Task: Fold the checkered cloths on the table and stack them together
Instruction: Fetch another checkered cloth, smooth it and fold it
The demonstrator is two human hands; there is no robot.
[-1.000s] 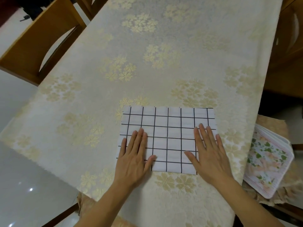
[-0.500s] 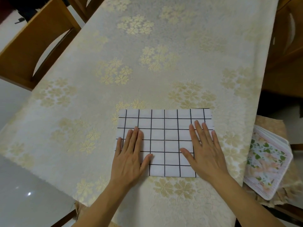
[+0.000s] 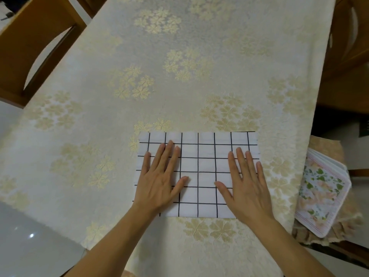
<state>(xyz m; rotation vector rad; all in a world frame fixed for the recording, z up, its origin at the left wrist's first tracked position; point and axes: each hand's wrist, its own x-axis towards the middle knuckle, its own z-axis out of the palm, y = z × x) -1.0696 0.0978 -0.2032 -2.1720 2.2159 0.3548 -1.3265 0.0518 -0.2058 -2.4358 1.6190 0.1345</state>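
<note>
Forearms come in from the near edge, and I have both palms laid flat on the checkered cloth (image 3: pixel 199 172). My left hand (image 3: pixel 159 180) covers its left part, fingers straight and slightly spread, thumb angled toward the middle; it presses down and grips nothing. My right hand (image 3: pixel 245 186) mirrors it on the right part, fingers straight, thumb pointing inward, also pressing only. The white cloth with its thin black grid lies as a neat rectangle near the front edge of the table, on the cream tablecloth (image 3: pixel 179 76) with gold flower clusters. I judge it already folded and being smoothed; I cannot tell how many layers it has from above.

I see only this one checkered cloth, so the stacking half of the task has nothing visible to pair with.

The risk I see is sliding. The tablecloth beneath is itself loose fabric, and if I push forward while flattening, it could bunch and drag the folded piece askew or open a layer. Lifting one palm before the other might let a corner spring up.

To the right, off the table edge, a stack of floral trays (image 3: pixel 323 196) sits on a lower surface. Farther off, a wooden chair (image 3: pixel 30 47) stands at the far left.
</note>
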